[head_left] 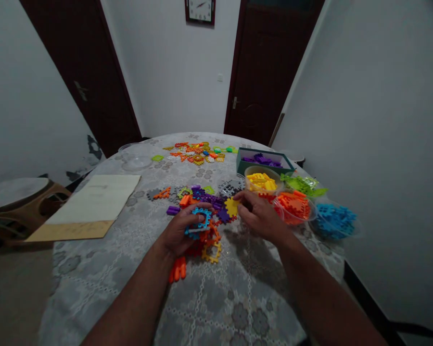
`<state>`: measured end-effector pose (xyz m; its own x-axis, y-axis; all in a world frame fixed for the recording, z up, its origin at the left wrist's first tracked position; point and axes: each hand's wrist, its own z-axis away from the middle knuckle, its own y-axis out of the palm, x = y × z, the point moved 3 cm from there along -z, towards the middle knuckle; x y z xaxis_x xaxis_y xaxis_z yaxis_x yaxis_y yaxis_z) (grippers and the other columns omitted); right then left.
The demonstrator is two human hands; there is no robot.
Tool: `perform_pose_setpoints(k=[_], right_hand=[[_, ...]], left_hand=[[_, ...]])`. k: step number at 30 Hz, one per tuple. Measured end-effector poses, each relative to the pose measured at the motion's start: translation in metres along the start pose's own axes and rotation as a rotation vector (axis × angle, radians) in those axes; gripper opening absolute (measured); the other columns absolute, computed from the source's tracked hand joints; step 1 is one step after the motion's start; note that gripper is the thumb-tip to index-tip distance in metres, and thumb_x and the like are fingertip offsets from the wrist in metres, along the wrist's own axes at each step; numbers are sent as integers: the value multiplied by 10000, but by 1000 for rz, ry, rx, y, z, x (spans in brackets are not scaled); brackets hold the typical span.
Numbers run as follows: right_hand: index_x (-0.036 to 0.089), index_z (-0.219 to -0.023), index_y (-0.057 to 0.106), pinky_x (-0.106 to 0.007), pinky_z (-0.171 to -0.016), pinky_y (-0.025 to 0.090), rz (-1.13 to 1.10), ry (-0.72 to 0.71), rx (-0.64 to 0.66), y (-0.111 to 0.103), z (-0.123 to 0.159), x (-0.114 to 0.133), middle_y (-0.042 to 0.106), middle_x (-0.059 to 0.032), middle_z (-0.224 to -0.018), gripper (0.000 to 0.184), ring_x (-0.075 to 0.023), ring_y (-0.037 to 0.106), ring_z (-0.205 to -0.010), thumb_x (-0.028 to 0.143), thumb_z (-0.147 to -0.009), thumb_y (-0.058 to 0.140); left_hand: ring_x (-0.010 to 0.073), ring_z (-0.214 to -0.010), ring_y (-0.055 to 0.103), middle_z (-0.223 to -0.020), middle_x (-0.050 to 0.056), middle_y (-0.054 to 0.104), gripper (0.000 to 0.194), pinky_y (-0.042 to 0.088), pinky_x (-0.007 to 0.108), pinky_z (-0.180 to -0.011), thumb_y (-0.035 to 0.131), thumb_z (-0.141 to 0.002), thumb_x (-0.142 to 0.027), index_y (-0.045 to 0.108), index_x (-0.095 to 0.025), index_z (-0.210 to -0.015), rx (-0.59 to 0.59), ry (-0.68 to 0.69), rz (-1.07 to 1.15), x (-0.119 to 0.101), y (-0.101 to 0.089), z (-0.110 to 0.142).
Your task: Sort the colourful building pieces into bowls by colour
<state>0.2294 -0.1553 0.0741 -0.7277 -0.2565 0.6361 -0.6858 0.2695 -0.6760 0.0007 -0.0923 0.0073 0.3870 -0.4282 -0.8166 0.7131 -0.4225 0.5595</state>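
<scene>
My left hand (182, 228) is closed around several blue toothed building pieces (203, 217), the thumb lying across the top one. My right hand (258, 214) pinches a yellow toothed building piece (232, 207) between thumb and fingertips, just right of the left hand. Below and beyond both hands lies a mixed heap of plastic pieces, with purple pieces (211, 199) at the back. A yellow open-framed piece (211, 253) and orange pieces (177, 270) lie nearest me. The left palm and what lies beneath it are hidden.
On the right stand a green box (241, 166) of purple pieces, a tub (250, 170) of yellow ones, and containers with orange pieces (294, 206) and blue pieces (335, 221). Another colourful pile (198, 153) lies at the far side. Left is a cardboard sheet (72, 229) with paper.
</scene>
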Motion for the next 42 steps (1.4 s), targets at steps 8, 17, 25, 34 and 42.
perform_pose_setpoints(k=[8,17,25,34,42], right_hand=[[209,-1150,739,-408,-893,546,14,190,-395,-55,-16,-75,774,-100,-1129,320,-266,716,-985,393,-937,586],[173,-1258,741,-480,-1044,536,78,236,-615,-76,-18,-113,773,-148,-1238,439,-306,717,-1118,393,-926,558],[103,-1414,657,-541,-1116,488,354,188,-472,-63,-26,-123,744,-199,-1284,564,-333,688,-1180,267,-918,443],[209,-1107,748,-479,-1022,544,217,-148,-414,-33,-9,-28,776,-125,-1115,262,-289,705,-1081,246,-975,524],[208,-1297,653,-452,-976,568,95,-501,50,46,23,39,687,-143,-1240,285,-275,656,-1134,262,-1019,620]], left_hand=[[201,-745,744,-964,79,734,394,637,320,-642,815,-770,-172,718,-156,-1152,-51,-13,19,1,-4,-3],[221,-779,776,-978,99,767,368,659,336,-686,795,-818,-196,714,-163,-1175,-66,-43,70,-1,-4,-2],[215,-774,772,-1017,117,758,343,665,342,-678,767,-899,-318,727,-149,-1195,-122,-44,65,1,-4,-3],[200,-760,771,-971,102,747,320,641,293,-633,780,-901,-334,736,-143,-1154,-127,-57,110,2,0,-2],[159,-712,732,-903,67,745,268,607,254,-630,773,-911,-333,745,-142,-1097,-91,-48,191,5,1,-4]])
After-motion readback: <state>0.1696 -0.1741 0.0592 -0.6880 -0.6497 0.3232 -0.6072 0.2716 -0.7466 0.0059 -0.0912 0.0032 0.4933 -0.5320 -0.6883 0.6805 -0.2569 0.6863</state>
